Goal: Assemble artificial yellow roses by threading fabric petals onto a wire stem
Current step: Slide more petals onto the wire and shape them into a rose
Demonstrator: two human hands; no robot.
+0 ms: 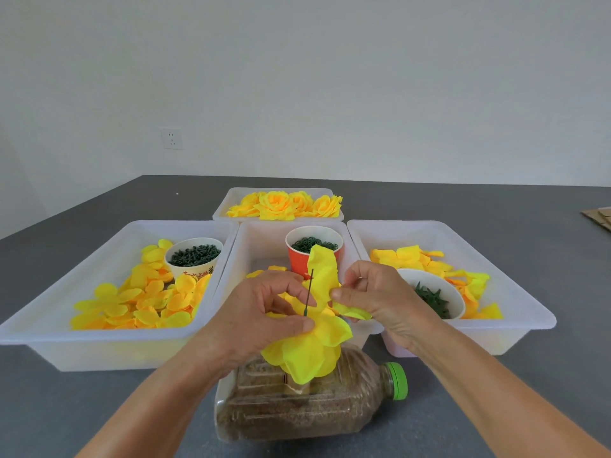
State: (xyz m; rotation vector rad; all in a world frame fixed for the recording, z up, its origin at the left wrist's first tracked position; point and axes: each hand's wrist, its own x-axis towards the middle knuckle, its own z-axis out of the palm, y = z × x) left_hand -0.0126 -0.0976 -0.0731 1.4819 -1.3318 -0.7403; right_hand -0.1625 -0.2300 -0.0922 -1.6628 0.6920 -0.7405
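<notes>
A thin dark wire stem (309,292) stands upright between my hands, over the middle tray. Yellow fabric petals (310,352) hang bunched on it, above a bottle lying on its side. My left hand (264,315) pinches those petals at the base of the wire with thumb and fingers. My right hand (373,292) pinches another yellow petal piece (325,272) that rises beside the wire's tip. Finished yellow roses (284,204) fill the far tray.
A left tray (39,328) holds loose petals and a cup of green parts (195,254). The middle tray has a red cup (299,266); the right tray (529,312) has petals and a white bowl (439,292). The sand-filled bottle (314,404) lies near me.
</notes>
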